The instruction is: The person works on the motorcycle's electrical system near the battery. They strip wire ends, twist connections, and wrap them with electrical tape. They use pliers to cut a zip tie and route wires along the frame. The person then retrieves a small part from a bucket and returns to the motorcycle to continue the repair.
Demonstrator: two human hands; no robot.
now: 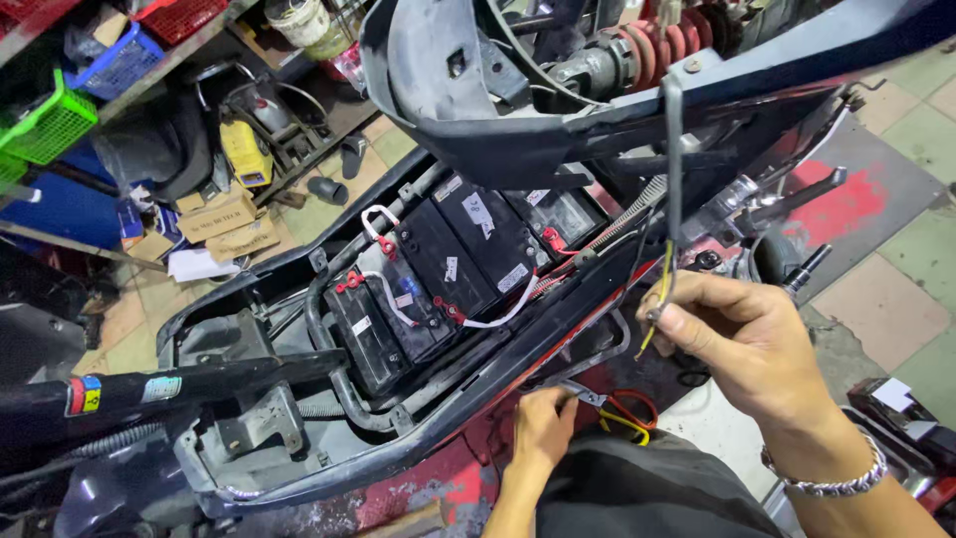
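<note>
An electric scooter lies opened up, with several black batteries (438, 269) in its bay, linked by red and white wires (498, 314). My right hand (742, 339) pinches a thin bundle of yellow and dark wires (665, 279) that hangs from a grey sleeved cable above. My left hand (543, 428) is lower, at the scooter's frame rail (478, 399), closed on a pair of pliers (607, 403) with red and yellow handles. A metal bracelet sits on my right wrist.
The raised seat underside (448, 80) and a red shock spring (662, 45) hang overhead. Shelves with green and blue baskets (50, 120), cardboard boxes (224, 224) and a yellow tool (244, 149) stand at the left. The tiled floor (916, 259) lies to the right.
</note>
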